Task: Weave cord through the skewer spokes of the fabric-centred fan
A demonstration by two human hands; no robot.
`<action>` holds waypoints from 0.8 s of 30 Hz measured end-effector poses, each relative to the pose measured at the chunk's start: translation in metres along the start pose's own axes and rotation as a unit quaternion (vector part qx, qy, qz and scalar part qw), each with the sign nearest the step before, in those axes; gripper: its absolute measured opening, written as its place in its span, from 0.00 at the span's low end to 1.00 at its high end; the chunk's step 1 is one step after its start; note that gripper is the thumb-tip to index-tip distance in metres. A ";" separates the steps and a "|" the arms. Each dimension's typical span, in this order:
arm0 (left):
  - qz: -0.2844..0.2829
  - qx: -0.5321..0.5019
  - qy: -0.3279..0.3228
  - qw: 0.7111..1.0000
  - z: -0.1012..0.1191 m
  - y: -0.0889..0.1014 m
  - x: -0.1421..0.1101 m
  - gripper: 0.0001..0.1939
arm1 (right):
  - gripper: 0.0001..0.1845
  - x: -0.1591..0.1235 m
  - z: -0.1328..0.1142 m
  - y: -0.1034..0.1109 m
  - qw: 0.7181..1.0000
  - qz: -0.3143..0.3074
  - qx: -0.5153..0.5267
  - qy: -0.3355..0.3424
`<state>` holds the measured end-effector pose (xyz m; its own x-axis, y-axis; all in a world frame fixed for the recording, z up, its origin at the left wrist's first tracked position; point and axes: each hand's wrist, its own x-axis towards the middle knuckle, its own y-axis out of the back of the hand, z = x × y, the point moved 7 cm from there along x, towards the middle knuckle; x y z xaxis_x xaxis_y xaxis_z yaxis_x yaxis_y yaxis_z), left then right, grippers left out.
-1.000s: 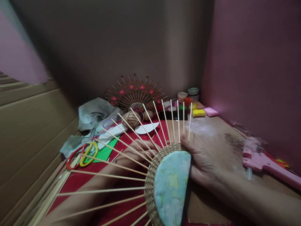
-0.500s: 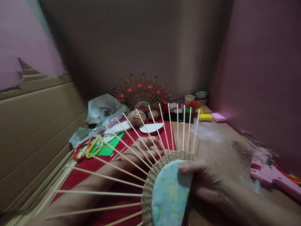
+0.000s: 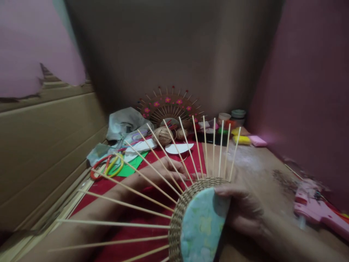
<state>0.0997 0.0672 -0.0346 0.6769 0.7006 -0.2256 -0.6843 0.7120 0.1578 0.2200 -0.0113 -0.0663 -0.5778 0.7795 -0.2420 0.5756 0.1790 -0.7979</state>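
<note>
My right hand (image 3: pixel 242 207) grips the straight edge of a half-round fan base (image 3: pixel 203 225), thumb on its pale blue patterned face. A woven twine band (image 3: pixel 188 194) runs around the curved edge of the base. Thin bamboo sticks (image 3: pixel 147 188) spread out from it like rays. Behind the sticks, at the upper part of the band, is my left hand (image 3: pixel 170 169) with its fingers curled in. The sticks and band partly cover those fingertips, and what they hold cannot be made out.
A finished-looking flowered fan (image 3: pixel 169 103) stands at the back wall. Before it lie twine balls (image 3: pixel 163 135) and a white half-disc (image 3: pixel 179 148). Scissors (image 3: pixel 107 165) and green paper (image 3: pixel 132 165) are at left, clay packets (image 3: pixel 241 140) at back right, a pink glue gun (image 3: pixel 311 203) at right.
The view has shifted, so most things sit slightly further right. My left hand's fingers have turned and moved closer to the woven band. My right hand keeps its grip on the fan base.
</note>
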 end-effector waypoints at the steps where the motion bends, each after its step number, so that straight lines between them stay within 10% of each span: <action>1: -0.001 0.000 -0.001 1.000 -0.001 -0.002 0.000 0.09 | 0.09 -0.001 -0.001 -0.003 1.000 -0.019 -0.003 0.002; 11: -0.015 0.042 -0.003 0.999 0.005 -0.001 -0.002 0.08 | 0.07 0.001 -0.002 -0.005 0.995 -0.034 -0.092 0.002; 24: 0.015 0.095 -0.021 0.995 0.014 0.090 -0.021 0.04 | 0.22 0.001 -0.004 -0.004 0.998 -0.029 -0.045 0.035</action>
<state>0.0279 0.1175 -0.0023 0.6707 0.7198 -0.1790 -0.6427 0.6845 0.3440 0.2193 -0.0085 -0.0611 -0.5726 0.8050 -0.1550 0.5928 0.2760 -0.7566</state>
